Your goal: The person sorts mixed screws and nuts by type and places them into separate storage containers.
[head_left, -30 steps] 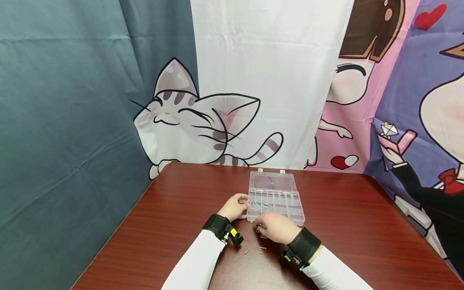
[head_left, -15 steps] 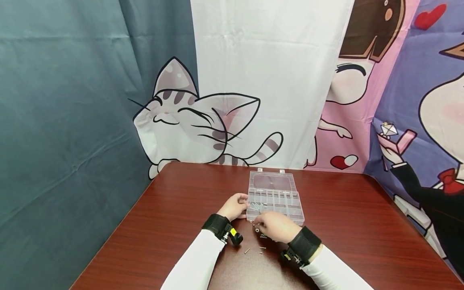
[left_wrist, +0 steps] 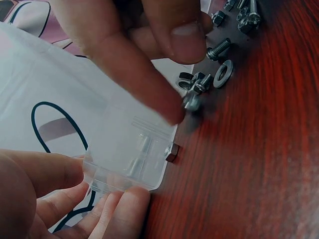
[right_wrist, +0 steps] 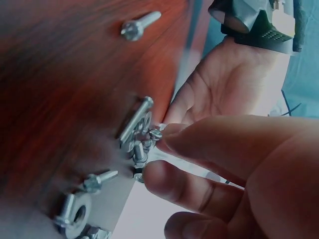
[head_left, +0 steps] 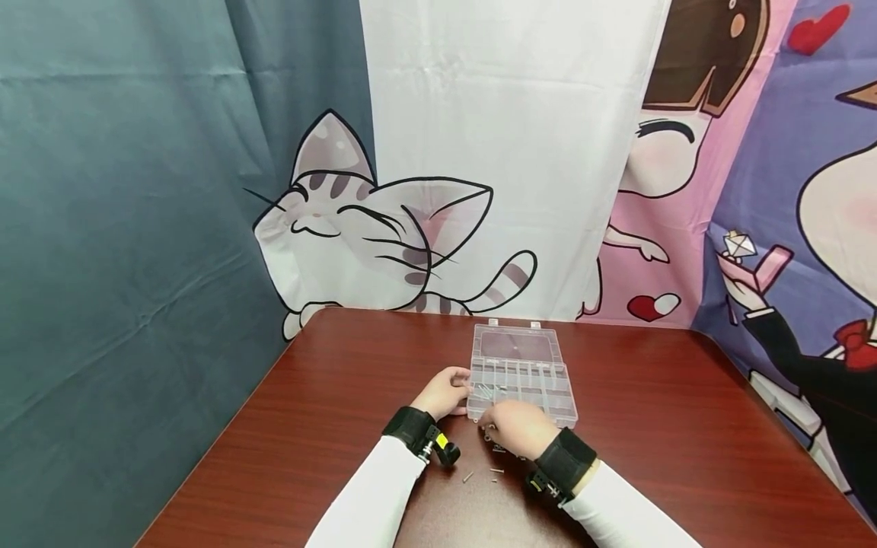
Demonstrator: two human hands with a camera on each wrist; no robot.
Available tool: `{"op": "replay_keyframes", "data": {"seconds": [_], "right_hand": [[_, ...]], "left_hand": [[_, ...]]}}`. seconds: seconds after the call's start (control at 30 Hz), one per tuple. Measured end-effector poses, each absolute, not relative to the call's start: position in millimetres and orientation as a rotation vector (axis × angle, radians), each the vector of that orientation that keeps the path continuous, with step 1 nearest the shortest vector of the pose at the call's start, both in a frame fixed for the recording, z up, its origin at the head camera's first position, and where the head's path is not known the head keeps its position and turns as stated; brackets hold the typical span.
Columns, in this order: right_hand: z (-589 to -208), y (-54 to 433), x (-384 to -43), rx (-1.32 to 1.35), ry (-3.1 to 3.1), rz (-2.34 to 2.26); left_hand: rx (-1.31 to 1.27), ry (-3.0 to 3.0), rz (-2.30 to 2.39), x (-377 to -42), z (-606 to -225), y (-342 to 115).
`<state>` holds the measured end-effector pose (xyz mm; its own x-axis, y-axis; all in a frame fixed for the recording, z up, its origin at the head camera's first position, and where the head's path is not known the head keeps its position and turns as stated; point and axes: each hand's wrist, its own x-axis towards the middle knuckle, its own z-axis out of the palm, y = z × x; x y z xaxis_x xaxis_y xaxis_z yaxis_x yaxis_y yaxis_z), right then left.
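A clear plastic compartment box (head_left: 558, 392) lies on the table with its lid folded back, and a few screws (head_left: 483, 390) show in its left compartments. My left hand (head_left: 444, 392) grips the box's near left corner between thumb and fingers. My right hand (head_left: 521, 428) is over loose hardware just in front of the box. In the left wrist view, one of its fingers touches a small blurred metal piece (left_wrist: 191, 101), while its other fingers stand apart. A hex nut (left_wrist: 172, 152) sits right at the box's edge. Beside the right fingers lie a washer (left_wrist: 223, 73) and a bolt (left_wrist: 219, 50).
More bolts and a large washer (right_wrist: 82, 219) lie under and beside the right hand. A single bolt (right_wrist: 142, 26) lies apart on the wood. Small screws (head_left: 468, 477) rest nearer on the brown table (head_left: 342, 457). Printed curtains (head_left: 438, 91) hang behind the table.
My right wrist has shifted slightly to the left while its fingertips stay by the hardware. The left hand and box hold nearly the same place.
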<state>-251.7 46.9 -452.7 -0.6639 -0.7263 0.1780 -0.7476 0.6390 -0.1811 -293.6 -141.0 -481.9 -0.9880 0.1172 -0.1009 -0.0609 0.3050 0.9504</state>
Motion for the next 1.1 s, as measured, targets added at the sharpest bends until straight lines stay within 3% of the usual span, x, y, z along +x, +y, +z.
{"op": "replay_keyframes", "data": {"seconds": [0.63, 1.1], "right_hand": [[-462, 48, -257, 1.103, -2.751, 0.31], [-455, 57, -267, 1.219, -2.758, 0.562]], "left_hand": [[0.062, 2.422, 1.772, -294, -484, -140], [0.058, 2.435, 1.77, -294, -483, -139]]}}
